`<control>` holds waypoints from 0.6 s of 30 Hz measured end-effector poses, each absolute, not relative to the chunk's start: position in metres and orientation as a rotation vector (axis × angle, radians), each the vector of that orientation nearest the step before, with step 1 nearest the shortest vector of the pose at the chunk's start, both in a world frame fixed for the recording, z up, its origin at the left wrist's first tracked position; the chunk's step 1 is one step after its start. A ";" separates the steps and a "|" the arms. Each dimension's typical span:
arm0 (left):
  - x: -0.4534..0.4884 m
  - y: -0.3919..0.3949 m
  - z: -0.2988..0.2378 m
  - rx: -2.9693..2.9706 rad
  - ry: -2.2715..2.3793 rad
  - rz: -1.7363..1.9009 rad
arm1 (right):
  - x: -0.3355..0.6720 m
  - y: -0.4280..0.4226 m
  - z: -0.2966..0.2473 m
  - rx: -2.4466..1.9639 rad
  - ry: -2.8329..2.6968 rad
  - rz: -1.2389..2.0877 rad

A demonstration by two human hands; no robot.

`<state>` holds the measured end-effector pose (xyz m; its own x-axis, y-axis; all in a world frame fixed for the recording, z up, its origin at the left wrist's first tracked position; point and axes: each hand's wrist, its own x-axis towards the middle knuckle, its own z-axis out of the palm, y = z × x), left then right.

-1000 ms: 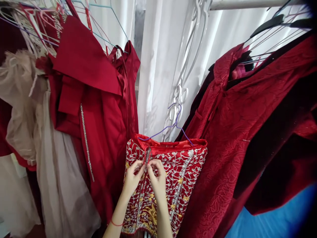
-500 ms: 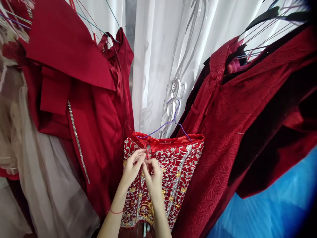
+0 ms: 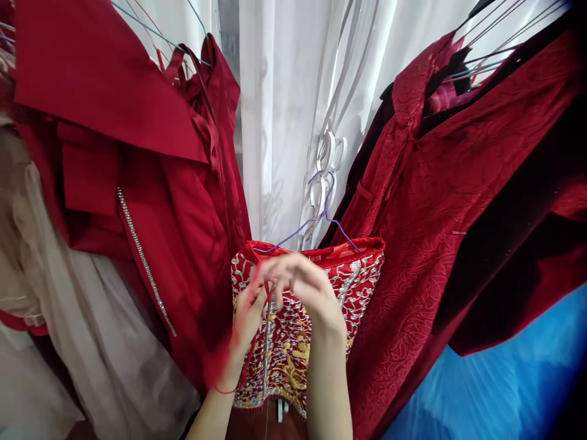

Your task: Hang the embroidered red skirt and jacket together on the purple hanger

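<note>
A red garment (image 3: 293, 336) with silver and gold embroidery hangs in front of me from a purple wire hanger (image 3: 306, 223). At its upper left front, my left hand (image 3: 247, 318) is closed with thumb and fingers on a thin red ribbon (image 3: 251, 357), whose loose part hangs down over the embroidery. A blurred red streak of ribbon crosses that hand and wrist. My right hand (image 3: 312, 290) arches over beside it, fingers bent and smeared by motion near the ribbon; what its fingertips hold cannot be made out. A thin red string circles my left wrist.
Dark red dresses (image 3: 174, 183) hang close on the left, with a pale tulle garment (image 3: 114, 318) beside them. Red patterned dresses (image 3: 413, 256) crowd the right, above blue fabric (image 3: 486, 373). Behind are a white curtain (image 3: 284, 122) and white hanging rings (image 3: 326, 153).
My right hand has lifted and moved right, its fingers arching over. The left hand has dropped slightly. A red ribbon now shows between and below the hands.
</note>
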<state>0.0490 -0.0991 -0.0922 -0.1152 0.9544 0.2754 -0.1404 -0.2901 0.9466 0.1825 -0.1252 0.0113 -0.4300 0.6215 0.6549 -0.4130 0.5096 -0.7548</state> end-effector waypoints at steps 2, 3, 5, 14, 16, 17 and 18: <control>0.051 -0.101 -0.094 1.209 1.023 1.552 | 0.177 -0.094 0.022 -0.338 -1.511 0.960; 0.051 -0.101 -0.094 1.184 1.028 1.555 | 0.176 -0.084 0.023 -0.444 -1.437 0.848; 0.052 -0.102 -0.094 1.150 1.030 1.557 | 0.176 -0.076 0.017 -0.601 -1.315 0.679; 0.069 -0.101 -0.089 1.034 1.077 1.650 | 0.189 -0.104 -0.064 -0.897 -1.277 0.799; 0.076 -0.100 -0.088 1.029 1.112 1.681 | 0.186 -0.096 -0.070 -0.867 -1.360 0.983; 0.079 -0.101 -0.088 1.042 1.132 1.685 | 0.184 -0.091 -0.070 -0.827 -1.375 1.076; 0.083 -0.101 -0.088 1.052 1.155 1.691 | 0.182 -0.086 -0.069 -0.791 -1.367 1.154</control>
